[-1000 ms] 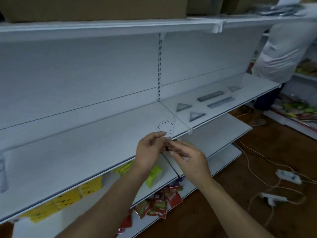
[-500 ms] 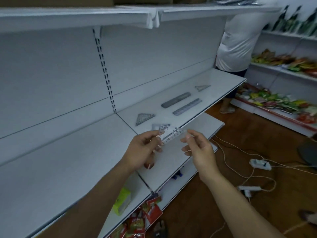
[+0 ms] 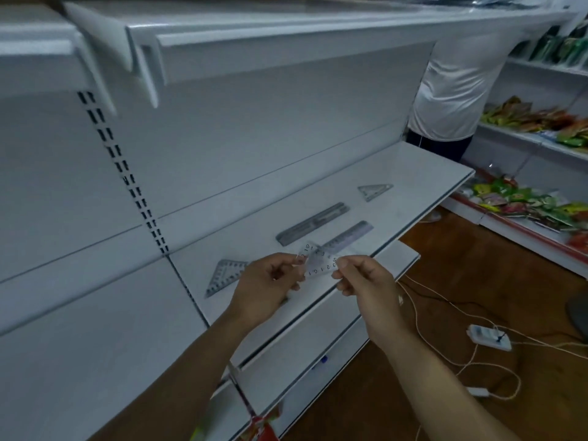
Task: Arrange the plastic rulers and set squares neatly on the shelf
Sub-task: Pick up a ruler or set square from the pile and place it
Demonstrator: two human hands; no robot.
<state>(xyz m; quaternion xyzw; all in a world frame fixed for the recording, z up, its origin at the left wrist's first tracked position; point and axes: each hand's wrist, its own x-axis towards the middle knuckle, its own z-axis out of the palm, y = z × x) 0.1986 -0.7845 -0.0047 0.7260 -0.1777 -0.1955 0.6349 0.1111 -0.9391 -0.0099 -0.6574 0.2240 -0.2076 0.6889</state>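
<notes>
A clear plastic set square (image 3: 316, 261) with black numbers is held above the front of the white shelf (image 3: 423, 183). My left hand (image 3: 265, 286) pinches its left corner and my right hand (image 3: 366, 278) pinches its right corner. On the shelf lie a grey set square (image 3: 224, 275) at the left, two rulers side by side, the far ruler (image 3: 313, 222) and the near ruler (image 3: 350, 237), and another set square (image 3: 374, 191) farther right.
A person in a white shirt (image 3: 458, 90) stands at the shelf's right end. Cables and a power strip (image 3: 490, 337) lie on the wooden floor. Side shelves at the right hold snack packets (image 3: 528, 205). An upper shelf (image 3: 286, 30) overhangs.
The view has swung right along the shelf. Both hands carried the clear set square rightward, over the section with the rulers, and still pinch it at both corners.
</notes>
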